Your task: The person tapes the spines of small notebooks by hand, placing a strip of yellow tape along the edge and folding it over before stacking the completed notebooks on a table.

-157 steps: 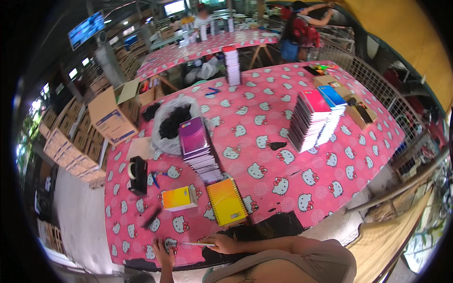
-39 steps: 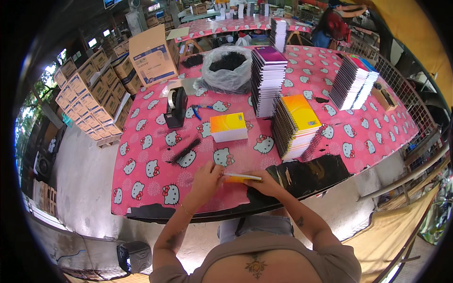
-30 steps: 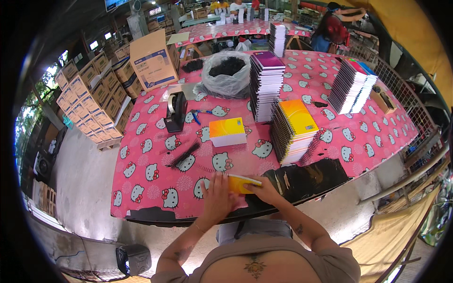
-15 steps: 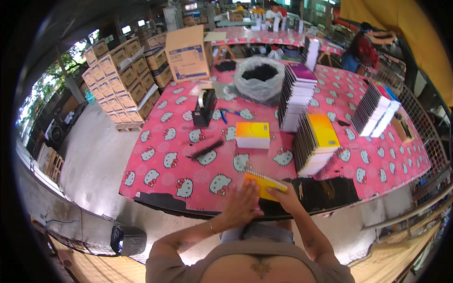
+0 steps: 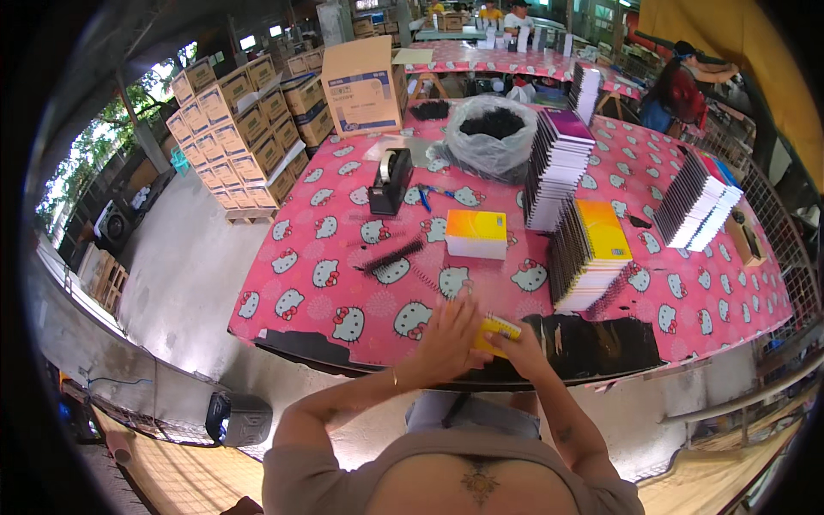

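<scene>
At the near edge of the table I have a yellow spiral notebook point(image 5: 486, 342). My right hand point(image 5: 522, 352) grips its right end, thumb on top. My left hand point(image 5: 448, 336) lies over its left part with fingers stretched out, hiding much of the cover and coil. Just beyond is a small pile of yellow-orange notebooks or pads point(image 5: 477, 225). A tall stack of yellow notebooks point(image 5: 592, 257) with black coils stands to the right. Loose black coils point(image 5: 395, 257) lie left of the small pile.
A black tape dispenser point(image 5: 390, 184) and blue-handled pliers point(image 5: 425, 199) lie farther back. Behind them stands a plastic-lined bin point(image 5: 489, 146) of black coils. Purple notebooks point(image 5: 558, 172) and another stack point(image 5: 697, 202) rise at right. Cartons point(image 5: 365, 94) stand back left; other people work beyond.
My left hand has slid forward along the notebook, covering more of it. My right hand keeps its grip on the right end. The whole view has shifted slightly.
</scene>
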A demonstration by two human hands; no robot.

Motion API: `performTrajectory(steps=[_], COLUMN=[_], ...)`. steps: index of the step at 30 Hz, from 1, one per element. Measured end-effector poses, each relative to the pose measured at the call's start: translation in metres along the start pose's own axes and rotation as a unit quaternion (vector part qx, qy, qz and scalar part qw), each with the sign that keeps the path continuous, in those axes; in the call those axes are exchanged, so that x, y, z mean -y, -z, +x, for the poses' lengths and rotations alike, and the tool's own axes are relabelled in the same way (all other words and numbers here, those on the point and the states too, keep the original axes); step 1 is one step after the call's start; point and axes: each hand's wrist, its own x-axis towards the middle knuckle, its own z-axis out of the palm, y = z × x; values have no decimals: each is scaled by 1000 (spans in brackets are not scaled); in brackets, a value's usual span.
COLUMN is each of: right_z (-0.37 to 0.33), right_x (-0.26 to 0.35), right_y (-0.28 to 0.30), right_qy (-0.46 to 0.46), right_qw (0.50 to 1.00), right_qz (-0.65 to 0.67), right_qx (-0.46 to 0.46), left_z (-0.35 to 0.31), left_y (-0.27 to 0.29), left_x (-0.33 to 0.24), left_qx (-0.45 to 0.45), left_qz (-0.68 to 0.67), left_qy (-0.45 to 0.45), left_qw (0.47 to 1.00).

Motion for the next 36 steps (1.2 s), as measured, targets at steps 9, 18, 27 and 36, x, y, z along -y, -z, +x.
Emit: performTrajectory(steps=[9, 18, 27, 36], right_z=[22, 28, 22, 24], right_x=[7, -41, -38, -35], right_y=[8, 14, 12, 10], right_qy=[37, 50, 78, 72], right_qw=[993, 992, 992, 991], right_qz=[-109, -108, -91, -108], right_qx=[-17, -37, -30, -38], left_z=[-11, -19, 17, 24], left_y=[-19, -39, -27, -13], left_x=[-4, -13, -12, -14], left_qx=[33, 12, 13, -55], left_qz=[-34, -65, -72, -127], left_qy=[-12, -36, -24, 18], left_qw=[999, 997, 997, 990])
